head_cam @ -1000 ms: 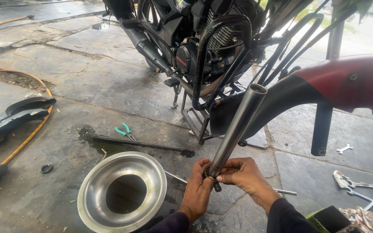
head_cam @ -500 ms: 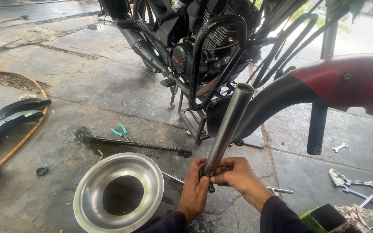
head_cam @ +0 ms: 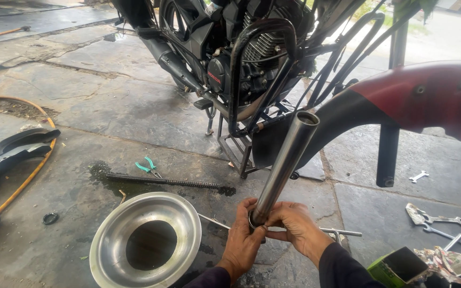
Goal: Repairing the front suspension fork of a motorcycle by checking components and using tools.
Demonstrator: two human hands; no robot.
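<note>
Both my hands are closed around the lower end of a steel tube (head_cam: 284, 168), which leans up and away to the right, its open mouth just in front of a red fender (head_cam: 428, 98). My left hand (head_cam: 243, 242) grips the tube's base from the left, fingers curled on it; my right hand (head_cam: 294, 229) wraps it from the right, thumb and fingers pinching a ring at the bottom edge. The two hands touch each other around the tube.

Just left of my left hand a steel bowl (head_cam: 148, 242) sits tilted on the stone floor (head_cam: 108, 112), its dark opening facing me. Beyond the bowl, a long coil spring (head_cam: 166, 182) lies across an oily patch, with green pliers (head_cam: 148, 166) touching its far side. A thin rod (head_cam: 340, 232) lies on the floor behind my right hand.

Straight ahead of the hands stands a black motorcycle (head_cam: 230, 58) on its stand. Far to the left, an orange hose (head_cam: 25, 178) curves past a black panel (head_cam: 12, 152), and a small black ring (head_cam: 50, 218) lies near them. To the right of my right hand are spanners (head_cam: 436, 220) on the floor, and a green box (head_cam: 398, 266) close to my right sleeve.
</note>
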